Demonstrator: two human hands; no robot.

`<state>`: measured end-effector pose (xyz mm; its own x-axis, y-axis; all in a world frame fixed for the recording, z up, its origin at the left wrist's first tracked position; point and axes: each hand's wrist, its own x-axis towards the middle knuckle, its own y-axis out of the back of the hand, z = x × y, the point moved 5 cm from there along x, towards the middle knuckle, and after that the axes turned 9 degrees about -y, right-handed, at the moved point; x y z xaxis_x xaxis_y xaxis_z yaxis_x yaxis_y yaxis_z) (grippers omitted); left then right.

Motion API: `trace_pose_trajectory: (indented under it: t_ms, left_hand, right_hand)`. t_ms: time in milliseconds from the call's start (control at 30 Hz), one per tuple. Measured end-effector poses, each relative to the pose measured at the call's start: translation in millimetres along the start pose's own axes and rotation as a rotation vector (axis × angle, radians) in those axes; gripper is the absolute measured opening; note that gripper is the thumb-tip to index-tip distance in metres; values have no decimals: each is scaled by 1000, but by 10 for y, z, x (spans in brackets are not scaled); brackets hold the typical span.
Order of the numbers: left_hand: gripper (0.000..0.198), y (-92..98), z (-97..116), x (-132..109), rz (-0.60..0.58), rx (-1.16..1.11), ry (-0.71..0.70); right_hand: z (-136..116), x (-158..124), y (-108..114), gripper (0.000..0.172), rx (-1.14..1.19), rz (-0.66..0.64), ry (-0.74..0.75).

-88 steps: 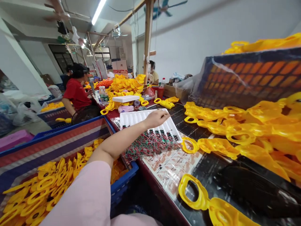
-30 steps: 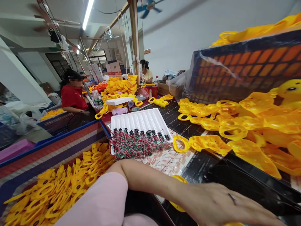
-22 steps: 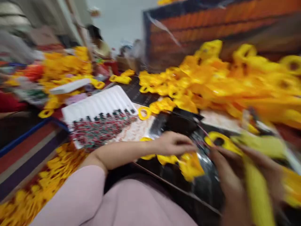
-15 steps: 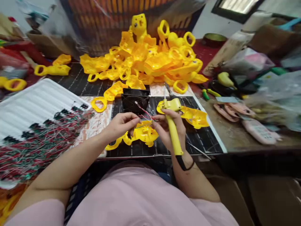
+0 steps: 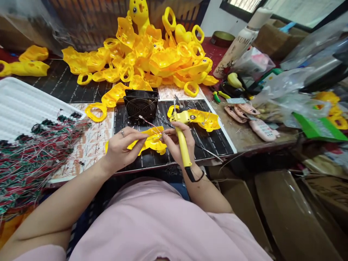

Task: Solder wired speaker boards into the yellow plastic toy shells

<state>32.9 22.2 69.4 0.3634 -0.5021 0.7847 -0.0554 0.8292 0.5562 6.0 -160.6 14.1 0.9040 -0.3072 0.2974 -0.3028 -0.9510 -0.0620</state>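
Observation:
My left hand (image 5: 123, 145) is closed, thumb and forefinger pinching the end of a thin wire. A yellow soldering gun (image 5: 185, 150) lies in my right hand (image 5: 174, 148), its handle slanting along the palm and its metal tip pointing away from me. The thumb and fingertips of that hand also pinch thin red and white wires (image 5: 153, 125), which have a small white connector at the far end. Under both hands rests a yellow plastic shell half (image 5: 155, 142), partly covered by my fingers. Just beyond stands a small black fan (image 5: 141, 105).
Yellow shell parts (image 5: 163, 59) are heaped at the back. On the left, a white ribbed tray (image 5: 29, 105) carries many wired components (image 5: 46, 156). Another shell half (image 5: 205, 120) lies right of the gun. Pink casings (image 5: 261, 128), pliers (image 5: 216, 96) and a bottle (image 5: 236, 47) are farther right.
The camera view has turned to the right, so the bench appears shifted left. Both hands keep their pinch on the wires, and the soldering gun stays in my right hand.

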Motion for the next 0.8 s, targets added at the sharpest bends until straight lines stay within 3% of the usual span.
trace_pose_trajectory:
  t_ms: [133, 400, 467, 600, 700, 800]
  left_hand:
    - [15, -98, 15, -66, -152, -74, 25]
    - [26, -49, -215, -134, -126, -257, 591]
    - [28, -37, -230, -121, -132, -253, 645]
    - [40, -62, -266, -71, -254, -350, 681]
    - [56, -34, -399, -70, -191, -447, 800]
    - [57, -34, -522, -90, -139, -413, 855]
  right_hand:
    - [3, -29, 8, 35, 59, -4, -42]
    - [67, -71, 30, 41, 127, -7, -139]
    - [81, -83, 36, 43, 104, 1, -149]
    - [40, -111, 35, 40, 77, 1, -131]
    - [-25, -137, 33, 37, 91, 14, -86]
    - [-57, -157, 13, 37, 68, 7, -61]
